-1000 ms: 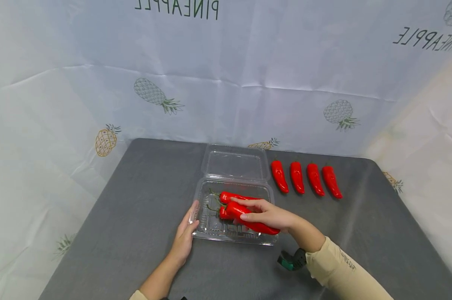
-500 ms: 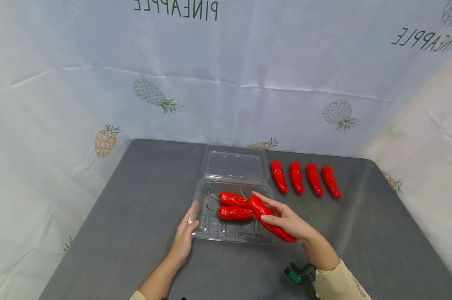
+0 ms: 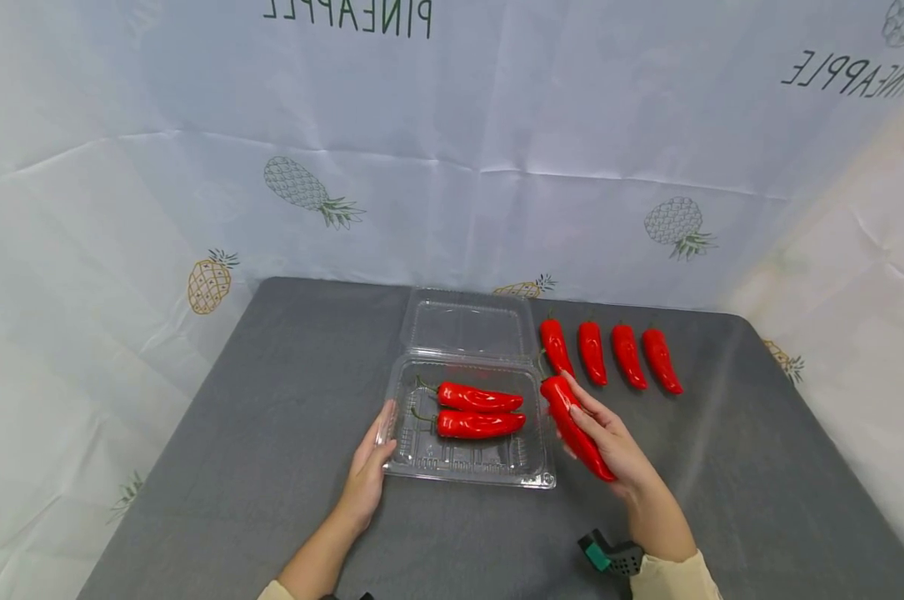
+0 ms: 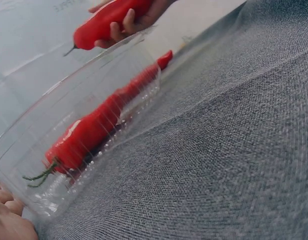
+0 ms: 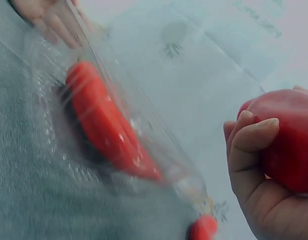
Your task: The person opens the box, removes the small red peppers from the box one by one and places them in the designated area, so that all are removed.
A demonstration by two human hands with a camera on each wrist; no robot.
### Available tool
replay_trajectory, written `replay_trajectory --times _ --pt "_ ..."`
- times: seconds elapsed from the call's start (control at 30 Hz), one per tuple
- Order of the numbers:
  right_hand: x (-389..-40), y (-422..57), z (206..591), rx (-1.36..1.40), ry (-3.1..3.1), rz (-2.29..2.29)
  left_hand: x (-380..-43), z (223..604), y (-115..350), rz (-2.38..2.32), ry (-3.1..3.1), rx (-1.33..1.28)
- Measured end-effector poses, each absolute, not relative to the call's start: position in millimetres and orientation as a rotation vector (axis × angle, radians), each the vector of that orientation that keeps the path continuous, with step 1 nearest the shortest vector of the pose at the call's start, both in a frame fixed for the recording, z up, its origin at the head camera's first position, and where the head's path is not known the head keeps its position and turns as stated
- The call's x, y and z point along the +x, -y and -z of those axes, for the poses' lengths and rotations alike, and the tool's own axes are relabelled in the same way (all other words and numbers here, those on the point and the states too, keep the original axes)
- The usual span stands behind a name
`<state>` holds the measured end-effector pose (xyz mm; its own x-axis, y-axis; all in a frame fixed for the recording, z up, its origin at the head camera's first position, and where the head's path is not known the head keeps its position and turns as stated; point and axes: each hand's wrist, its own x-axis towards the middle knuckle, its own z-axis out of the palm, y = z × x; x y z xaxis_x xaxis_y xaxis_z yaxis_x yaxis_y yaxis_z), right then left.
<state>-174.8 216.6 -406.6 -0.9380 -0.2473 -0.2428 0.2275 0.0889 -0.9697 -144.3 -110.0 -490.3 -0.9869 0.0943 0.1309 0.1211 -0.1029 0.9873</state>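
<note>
Your right hand (image 3: 607, 442) grips a red pepper (image 3: 567, 417) beside the clear container (image 3: 462, 478); your left hand (image 3: 367, 472), fingers extended, touches its side. Two more peppers (image 3: 481, 424) lie inside, between your hands.

I see a dark grey table (image 3: 272, 417) with rounded far corners. Beyond it hangs a pale, creased cloth (image 3: 452, 108), printed with pineapples (image 3: 290, 180) and mirrored lettering (image 3: 856, 77); at right, its colour looks warmer.
</note>
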Motion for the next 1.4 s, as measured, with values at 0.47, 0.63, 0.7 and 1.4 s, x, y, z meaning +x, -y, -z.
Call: replay_trajectory --times 0.47,0.63,0.7,1.4 --pt "-176.4 -232.5 429.5 0.386 -2.157 1.949 -144.5 489.9 109.9 2.312 2.101 -0.235" --pt "-179.6 -236.2 436.5 0.446 -2.24 1.926 -144.5 489.9 110.3 2.31 2.098 -0.24" --pt "-180.3 -237.3 439.9 0.46 -2.3 1.886 -144.5 490.0 110.6 2.308 2.102 -0.238" --pt "-184.1 -238.4 473.4 0.385 -2.821 1.461 -144.8 490.7 110.7 2.295 2.117 -0.236"
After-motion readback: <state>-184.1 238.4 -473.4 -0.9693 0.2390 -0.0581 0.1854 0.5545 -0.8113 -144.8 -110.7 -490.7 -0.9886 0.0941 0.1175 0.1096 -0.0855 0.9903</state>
